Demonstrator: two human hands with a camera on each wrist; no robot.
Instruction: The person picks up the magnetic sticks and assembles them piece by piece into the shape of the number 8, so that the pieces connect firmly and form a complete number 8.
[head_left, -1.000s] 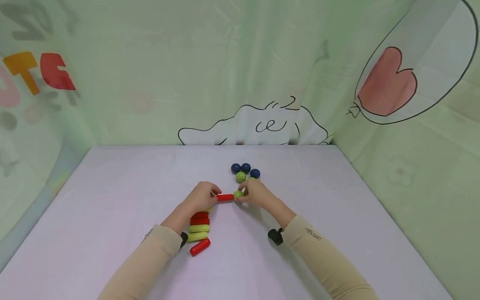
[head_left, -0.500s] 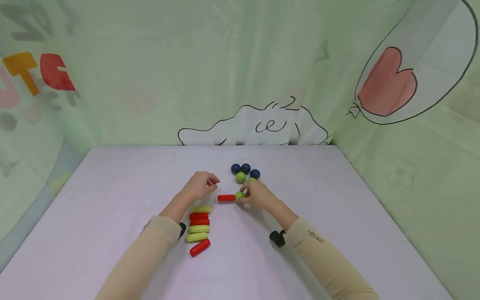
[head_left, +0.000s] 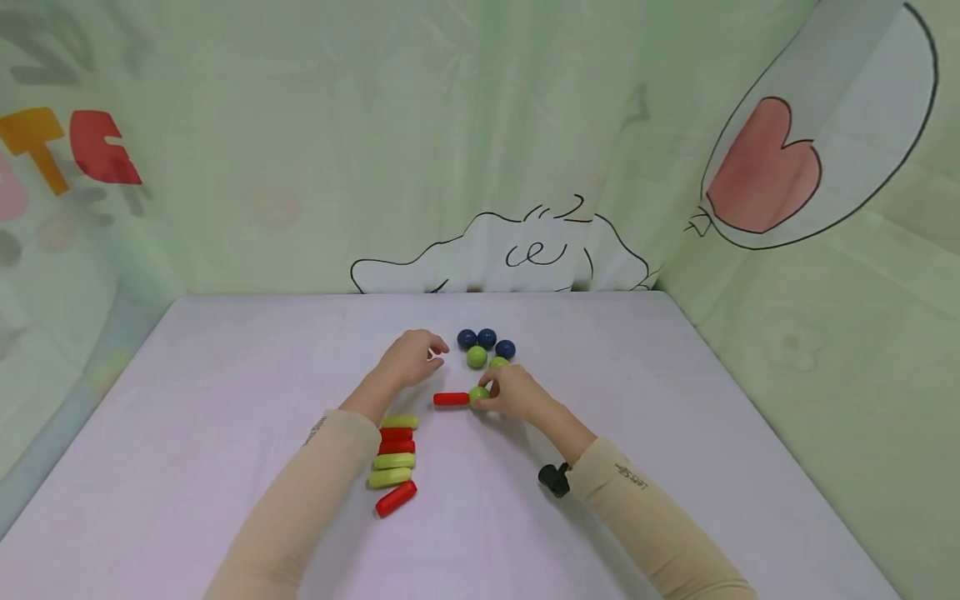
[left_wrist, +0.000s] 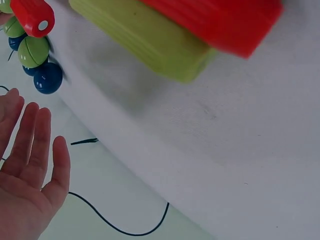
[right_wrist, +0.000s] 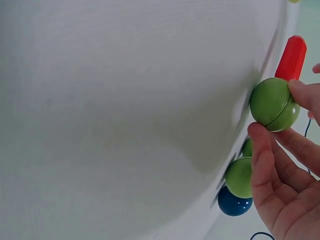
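Note:
My right hand (head_left: 519, 393) pinches a light green ball (head_left: 478, 396) between thumb and fingers. Against the ball's left side lies a red rod (head_left: 451, 399), end to end with it; the right wrist view shows the same ball (right_wrist: 272, 105) and rod (right_wrist: 292, 57) in line. My left hand (head_left: 411, 358) is raised left of the balls, fingers loosely extended and holding nothing; in the left wrist view its palm (left_wrist: 25, 195) and spread fingers show. A round white spot marks the near end of the rod (left_wrist: 36, 19).
Beyond the hands sit several dark blue balls (head_left: 487, 338), with a green ball (head_left: 476, 357) in front and another green ball (head_left: 498, 364) partly behind my right hand. Left of centre, red and yellow-green rods (head_left: 394, 460) lie in a column, the nearest red rod (head_left: 396, 499) slanted.
My left hand has let go of the red rod and moved away from it, up toward the balls. The right hand keeps its pinch on the green ball, which has shifted slightly.

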